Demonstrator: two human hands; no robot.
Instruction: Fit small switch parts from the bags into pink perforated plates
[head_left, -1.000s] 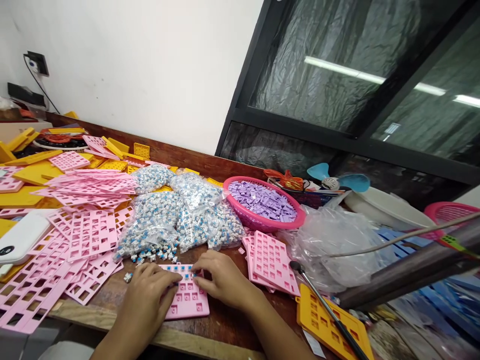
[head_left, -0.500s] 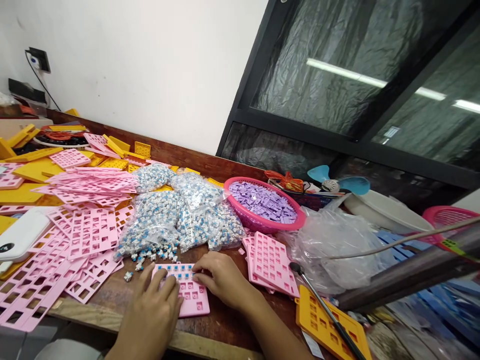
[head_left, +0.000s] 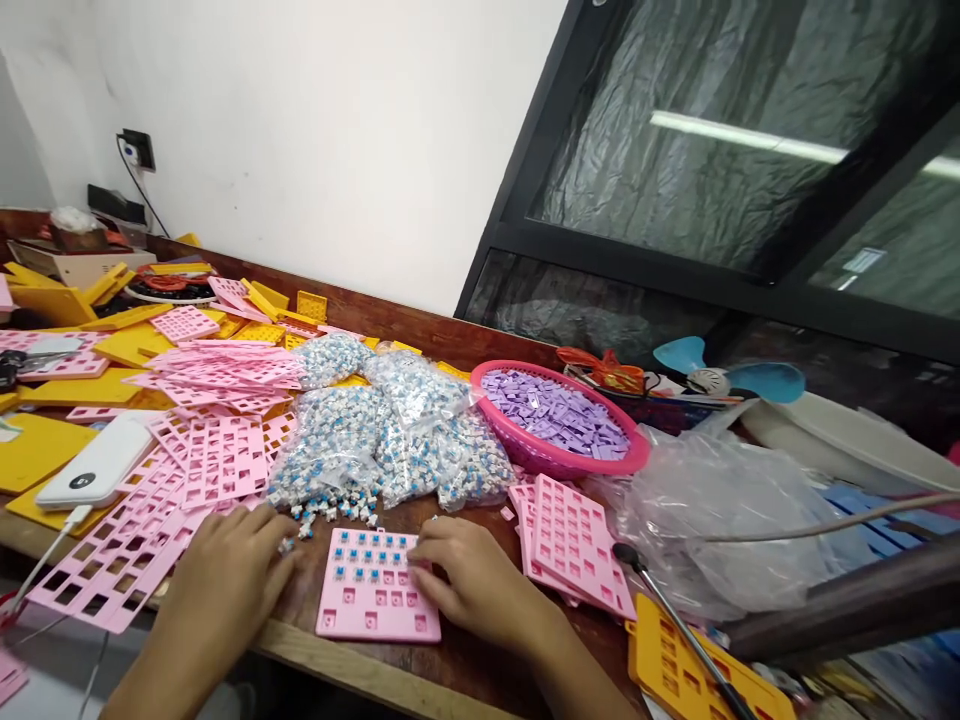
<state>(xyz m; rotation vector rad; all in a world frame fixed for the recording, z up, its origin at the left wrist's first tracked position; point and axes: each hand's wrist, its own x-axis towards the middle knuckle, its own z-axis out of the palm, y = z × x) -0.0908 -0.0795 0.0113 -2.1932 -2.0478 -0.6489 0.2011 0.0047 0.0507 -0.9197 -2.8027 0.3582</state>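
Observation:
A pink keyboard plate [head_left: 358, 622] lies flat before me, its upper rows filled with blue-and-white key switches [head_left: 373, 575] and its lower openings bare. My right hand [head_left: 472, 575] rests over the plate's right edge, fingers curled and thumb bent in; whatever they hold is hidden. Left of the plate, my left hand [head_left: 232, 560] is at the loose switches, with a single key switch [head_left: 286, 545] showing between its thumb and fingertips. More loose switches [head_left: 337, 503] spill from clear bags [head_left: 330, 440] just behind.
Pink perforated plates [head_left: 225, 455] pile up on the left beside a white power bank [head_left: 97, 465]. A pink basket [head_left: 634, 455] holds purple pieces. At right are stacked pink plates [head_left: 577, 540], a yellow plate [head_left: 675, 650], a black-headed rod [head_left: 667, 610] and plastic bags [head_left: 720, 510].
My left hand has left the pink plate and moved left to the loose switches. My right hand stays at the plate's right side. The camera view has turned slightly left.

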